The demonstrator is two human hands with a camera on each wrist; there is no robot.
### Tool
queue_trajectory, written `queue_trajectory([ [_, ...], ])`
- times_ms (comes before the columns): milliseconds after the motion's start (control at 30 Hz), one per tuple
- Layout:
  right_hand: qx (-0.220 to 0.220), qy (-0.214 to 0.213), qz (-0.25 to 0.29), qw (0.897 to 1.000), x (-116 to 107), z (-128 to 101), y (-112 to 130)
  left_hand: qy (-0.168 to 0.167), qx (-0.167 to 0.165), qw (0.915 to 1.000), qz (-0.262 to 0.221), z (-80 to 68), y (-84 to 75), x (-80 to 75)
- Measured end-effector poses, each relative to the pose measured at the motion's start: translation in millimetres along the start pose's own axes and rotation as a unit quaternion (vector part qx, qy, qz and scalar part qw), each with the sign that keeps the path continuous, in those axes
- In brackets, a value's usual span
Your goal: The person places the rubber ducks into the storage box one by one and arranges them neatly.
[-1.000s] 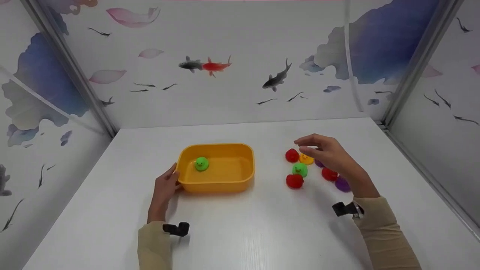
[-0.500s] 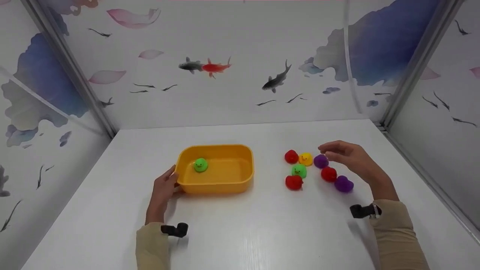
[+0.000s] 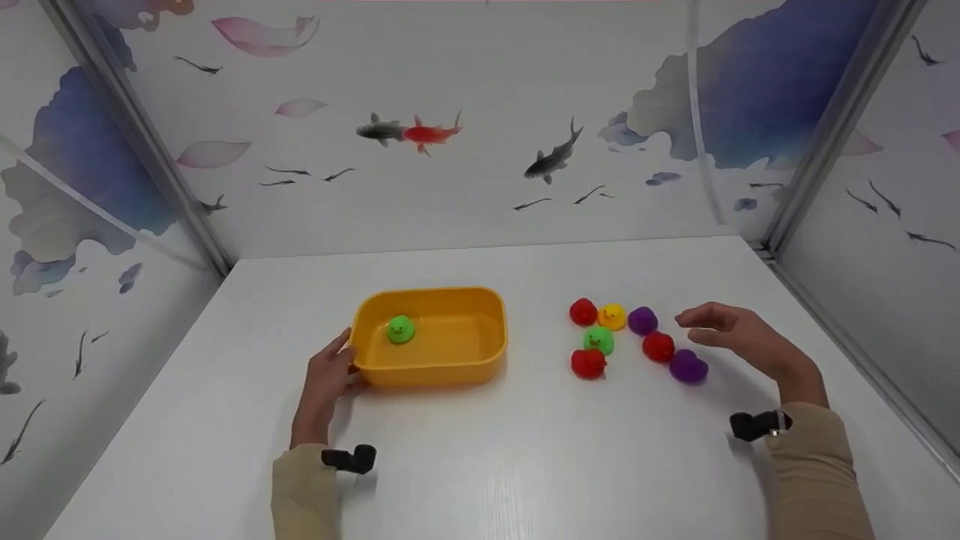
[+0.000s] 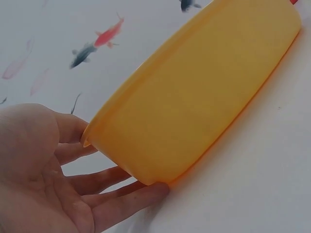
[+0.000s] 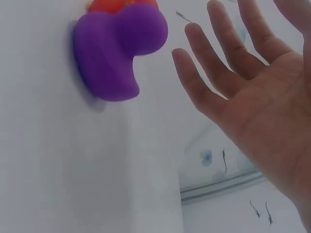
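At the left end of a yellow plastic basin (image 3: 431, 375), my left hand (image 3: 328, 375) touches the outer wall. In the left wrist view its fingers (image 4: 121, 206) lie fairly straight against the end, just under the rim and at the bottom corner. Inside the basin sits a green toy duck (image 3: 401, 329). My right hand (image 3: 739, 337) hovers right of the duck group, fingers relaxed and holding nothing. Nearest to it are two purple ducks (image 3: 688, 367), one close up in the right wrist view, with a red duck (image 3: 659, 346) between them.
Left of those ducks lie a yellow duck (image 3: 612, 316), a green duck (image 3: 598, 340) and two red toys (image 3: 589, 364). All rest on a white table (image 3: 480, 465). Printed white panels (image 3: 480, 187) wall in the back and sides.
My right hand has moved right and toward me, from over the duck group to beside it, uncovering the purple ducks. The left hand and the basin have hardly shifted.
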State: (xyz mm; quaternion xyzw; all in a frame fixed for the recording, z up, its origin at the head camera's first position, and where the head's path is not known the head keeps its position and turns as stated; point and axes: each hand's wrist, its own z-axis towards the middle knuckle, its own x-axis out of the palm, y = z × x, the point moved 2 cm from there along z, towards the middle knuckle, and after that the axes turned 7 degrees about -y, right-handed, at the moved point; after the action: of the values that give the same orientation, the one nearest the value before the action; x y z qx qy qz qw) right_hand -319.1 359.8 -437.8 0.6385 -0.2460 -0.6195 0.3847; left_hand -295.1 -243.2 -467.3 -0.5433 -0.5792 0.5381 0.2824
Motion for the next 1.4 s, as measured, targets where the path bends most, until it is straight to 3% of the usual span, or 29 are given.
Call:
queue_trajectory([
  [200, 0.014, 0.028, 0.012, 0.999, 2, -3, -14, -0.008, 0.000, 1.0000, 0.005, 2.1, 0.8, -1.3],
  [600, 0.061, 0.075, -0.021, 0.995, 4, -4, -33, -0.003, -0.010, 0.9999, -0.010, 4.6, 0.8, 3.6],
  [800, 0.069, 0.081, -0.037, 0.994, 8, 2, -30, -0.003, -0.006, 0.9996, -0.027, 3.4, -0.5, 2.7],
  [1233, 0.096, 0.067, -0.097, 0.988, 17, 1, -26, -0.002, 0.012, 0.9999, -0.006, 3.1, 3.4, 3.4],
  [1400, 0.100, 0.070, -0.111, 0.986, 12, 5, -13, -0.004, 0.008, 0.9998, -0.016, 3.4, 3.7, 1.4],
])
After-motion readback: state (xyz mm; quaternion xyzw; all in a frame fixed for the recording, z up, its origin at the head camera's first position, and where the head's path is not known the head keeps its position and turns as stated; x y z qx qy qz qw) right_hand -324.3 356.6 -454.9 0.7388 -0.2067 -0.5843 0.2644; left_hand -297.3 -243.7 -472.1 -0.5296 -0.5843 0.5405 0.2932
